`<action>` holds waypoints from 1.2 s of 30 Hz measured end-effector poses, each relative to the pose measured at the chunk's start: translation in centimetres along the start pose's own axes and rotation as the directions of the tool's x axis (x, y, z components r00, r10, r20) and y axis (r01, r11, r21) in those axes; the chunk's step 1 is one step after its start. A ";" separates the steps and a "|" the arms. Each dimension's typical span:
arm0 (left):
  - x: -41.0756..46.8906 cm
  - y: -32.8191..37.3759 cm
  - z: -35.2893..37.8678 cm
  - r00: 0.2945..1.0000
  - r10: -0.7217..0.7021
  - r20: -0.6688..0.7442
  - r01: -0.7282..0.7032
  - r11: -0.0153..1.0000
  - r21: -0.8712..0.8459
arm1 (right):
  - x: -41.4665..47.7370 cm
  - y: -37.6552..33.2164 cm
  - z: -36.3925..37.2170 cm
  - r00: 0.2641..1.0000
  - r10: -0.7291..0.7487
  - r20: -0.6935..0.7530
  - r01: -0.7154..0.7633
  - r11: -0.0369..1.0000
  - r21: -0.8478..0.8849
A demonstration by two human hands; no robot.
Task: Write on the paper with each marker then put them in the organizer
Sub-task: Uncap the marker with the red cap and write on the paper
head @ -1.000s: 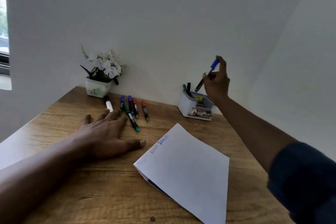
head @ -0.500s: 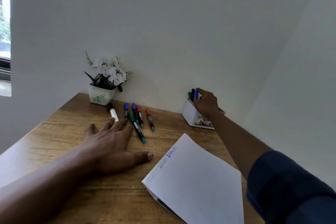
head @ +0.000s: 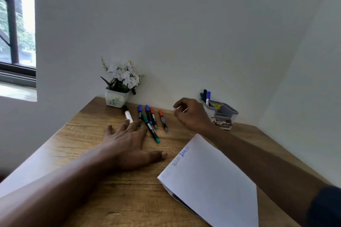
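A white sheet of paper [head: 212, 178] lies on the wooden desk [head: 114, 199], with blue and faint writing near its top left corner. Several capped markers [head: 153, 120] in blue, red, green and white lie in a row near the back wall. A grey and white organizer [head: 224, 114] stands at the back right with a blue marker [head: 208, 96] and two dark ones upright in it. My left hand [head: 127, 143] rests flat on the desk, fingertips at the markers. My right hand [head: 191, 114] hovers empty, fingers loosely curled, between the markers and the organizer.
A white pot of white flowers [head: 118, 86] stands at the back left against the wall. A window [head: 16, 27] is at the far left. Walls close the desk in at the back and right.
My right hand lowered the blue marker into the organizer, let go of it, and has moved left toward the row of markers. My left hand stayed flat on the desk.
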State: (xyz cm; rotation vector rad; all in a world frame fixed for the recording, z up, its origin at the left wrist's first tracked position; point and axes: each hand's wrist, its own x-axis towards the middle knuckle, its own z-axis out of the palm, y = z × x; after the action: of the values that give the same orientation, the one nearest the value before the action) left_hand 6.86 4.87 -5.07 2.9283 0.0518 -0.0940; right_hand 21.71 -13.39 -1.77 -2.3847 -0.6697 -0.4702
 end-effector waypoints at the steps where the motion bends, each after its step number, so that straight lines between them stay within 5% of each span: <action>1: 0.0 0.0 0.0 1.000 0.001 -0.002 -0.001 1.000 -0.002 | 0.1 -0.4 0.8 0.998 0.032 0.060 -0.032 0.999 -0.009; 12: 0.0 -0.1 0.0 1.000 0.019 0.000 -0.019 1.000 0.004 | 5.3 -3.9 5.1 0.932 0.265 0.247 -0.195 0.941 -0.276; 18: 0.0 -0.3 0.2 0.999 0.040 -0.027 -0.041 0.999 -0.036 | 4.6 -3.9 2.3 0.953 0.261 0.155 -0.273 0.960 0.062; 22: -0.1 -0.3 -0.1 0.997 0.059 -0.049 -0.062 0.996 -0.067 | 1.3 -4.9 -2.1 0.987 0.137 0.089 -0.155 0.957 0.246; 27: -0.3 -0.3 -0.5 0.978 0.086 -0.188 -0.109 0.987 -0.117 | -5.0 -4.3 -6.0 0.992 -0.122 0.026 0.118 0.983 0.141; 29: -0.5 -0.4 -0.6 0.941 0.101 -0.324 -0.147 0.981 -0.123 | -7.2 -3.5 -6.5 0.980 -0.196 0.016 0.192 0.972 0.132; 32: -0.8 -0.1 -0.6 0.786 0.201 -0.585 -0.305 0.949 -0.083 | -9.9 -2.2 -6.0 0.958 -0.287 -0.023 0.288 0.953 0.091; 36: -1.8 1.3 -0.6 0.644 0.374 -0.667 -0.510 0.860 -0.011 | -11.4 -1.2 -4.8 0.906 -0.424 0.005 0.424 0.905 -0.039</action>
State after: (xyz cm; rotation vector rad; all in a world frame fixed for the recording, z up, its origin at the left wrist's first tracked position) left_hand 5.11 3.72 -4.12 2.5232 -0.5276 0.9522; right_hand 11.05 -19.64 -3.01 -2.2685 -1.1986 -0.6729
